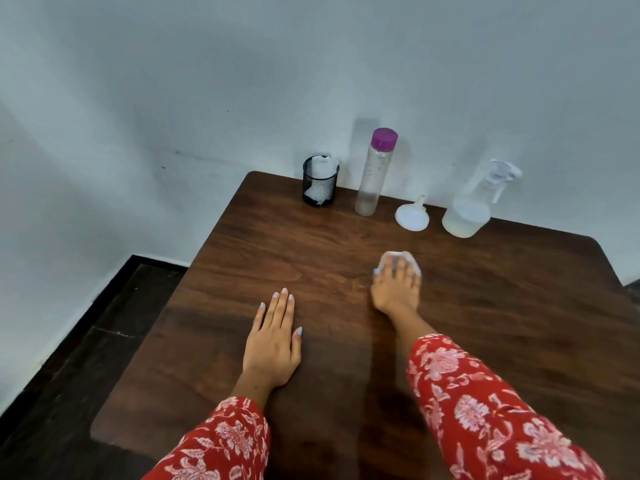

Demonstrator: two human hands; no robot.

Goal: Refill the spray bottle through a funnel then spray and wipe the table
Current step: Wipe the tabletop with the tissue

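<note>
Brown tabletop (pixel 311 258) | sprayer (pixel 467 213) part-filled, funnel (pixel 412 216) out, both by far edge: refill looks done | right hand (pixel 394 289) presses tissue (pixel 398 259) mid-table, wiping | left hand (pixel 273 341) flat, holding nothing | wiping left

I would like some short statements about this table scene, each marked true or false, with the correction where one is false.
1. The right hand presses a white tissue on the wooden table. True.
2. The left hand holds the spray bottle. False: it lies flat on the table, and the bottle stands at the far edge near the wall.
3. The funnel sits in the neck of the spray bottle. False: it rests wide end down on the table, between the two bottles.
4. The tall clear bottle has a purple cap. True.
5. The black mesh cup holds white tissue. True.
</note>
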